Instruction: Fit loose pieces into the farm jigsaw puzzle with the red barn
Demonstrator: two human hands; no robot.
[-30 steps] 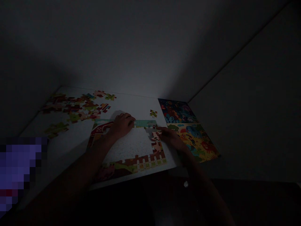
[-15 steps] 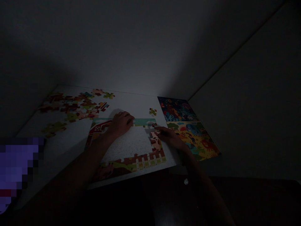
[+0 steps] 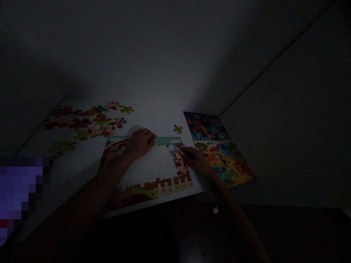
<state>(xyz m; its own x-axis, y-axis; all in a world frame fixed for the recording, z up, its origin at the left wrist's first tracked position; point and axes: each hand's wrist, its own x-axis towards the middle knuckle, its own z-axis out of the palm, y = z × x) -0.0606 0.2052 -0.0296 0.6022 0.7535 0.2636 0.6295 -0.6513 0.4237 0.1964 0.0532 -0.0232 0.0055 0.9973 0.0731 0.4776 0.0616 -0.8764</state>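
Hands at the puzzle border; loose pieces — scattered on the left.

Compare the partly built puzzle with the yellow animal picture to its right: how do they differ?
Filling: the partly built puzzle has a border around a bare middle; the yellow animal picture is filled in across.
Scene: the puzzle shows a red barn and white fence; the yellow picture shows a blue elephant.
Shared: both lie flat and show colourful drawn scenes.
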